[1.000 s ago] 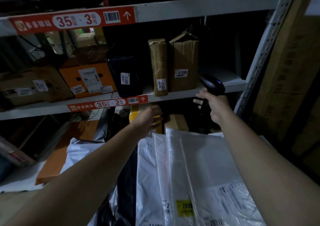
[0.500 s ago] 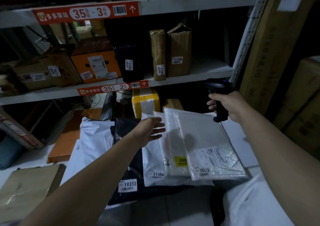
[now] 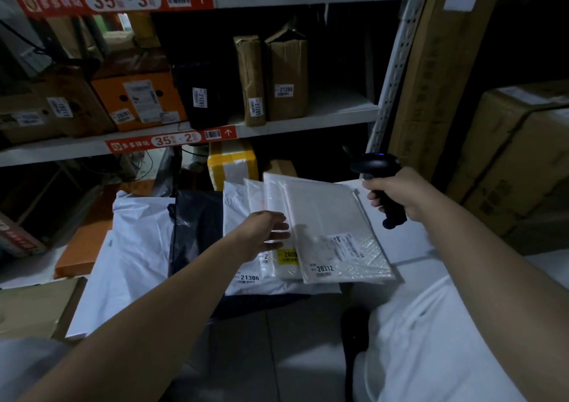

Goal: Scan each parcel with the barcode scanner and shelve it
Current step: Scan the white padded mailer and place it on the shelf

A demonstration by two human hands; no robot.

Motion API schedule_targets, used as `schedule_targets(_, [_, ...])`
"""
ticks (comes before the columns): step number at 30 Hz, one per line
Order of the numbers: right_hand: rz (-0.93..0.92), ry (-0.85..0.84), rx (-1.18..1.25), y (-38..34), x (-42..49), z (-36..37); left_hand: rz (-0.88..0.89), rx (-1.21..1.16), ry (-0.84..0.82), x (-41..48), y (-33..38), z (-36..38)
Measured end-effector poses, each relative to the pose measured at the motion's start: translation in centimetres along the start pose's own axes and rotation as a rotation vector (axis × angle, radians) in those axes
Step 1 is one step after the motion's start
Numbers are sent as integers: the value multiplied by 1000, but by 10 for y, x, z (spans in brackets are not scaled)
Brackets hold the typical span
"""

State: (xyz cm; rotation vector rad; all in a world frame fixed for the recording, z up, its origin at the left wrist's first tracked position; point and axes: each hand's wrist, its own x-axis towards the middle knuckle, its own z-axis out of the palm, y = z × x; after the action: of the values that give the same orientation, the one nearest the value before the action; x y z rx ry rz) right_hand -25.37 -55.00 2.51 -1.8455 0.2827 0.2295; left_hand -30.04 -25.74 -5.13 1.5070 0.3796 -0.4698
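- In the dim storeroom a white metal shelf [image 3: 308, 126] carries labelled boxes [image 3: 138, 102]. Below it, flat parcels [image 3: 243, 204] lie fanned on bigger bags [image 3: 135, 241].
- The right hand [image 3: 397, 192] grips the barcode scanner [image 3: 374, 163] just beside the top parcel [image 3: 332, 216], marked 20312.
- The left hand [image 3: 264, 232], fingers straight, is over the fanned parcels. One second ago it was up near the shelf edge.

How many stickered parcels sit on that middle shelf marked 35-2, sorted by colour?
Brown: 3 (brown box, paper-wrapped parcel 21205, paper-wrapped parcel 21209)
Orange: 1 (orange box)
Black: 1 (black parcel)
Total: 5
The dark box lying on the orange one shows no sticker, so it is left out.
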Motion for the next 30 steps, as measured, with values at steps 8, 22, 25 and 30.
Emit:
schedule_targets(8, [-10,-23,18,35,-20,9,-37,17,-12,0,-13,-6])
schedule_targets(22, [-11,36,-129,53,-39,-2,-67,-129,-11,18,-13,0])
schedule_targets(25, [3,26,-157,54,-37,-1,-65,-119,19,19,-8,6])
schedule_targets(30, [15,-4,-251,62,-35,-1,-73,-65,57,25,-3,17])
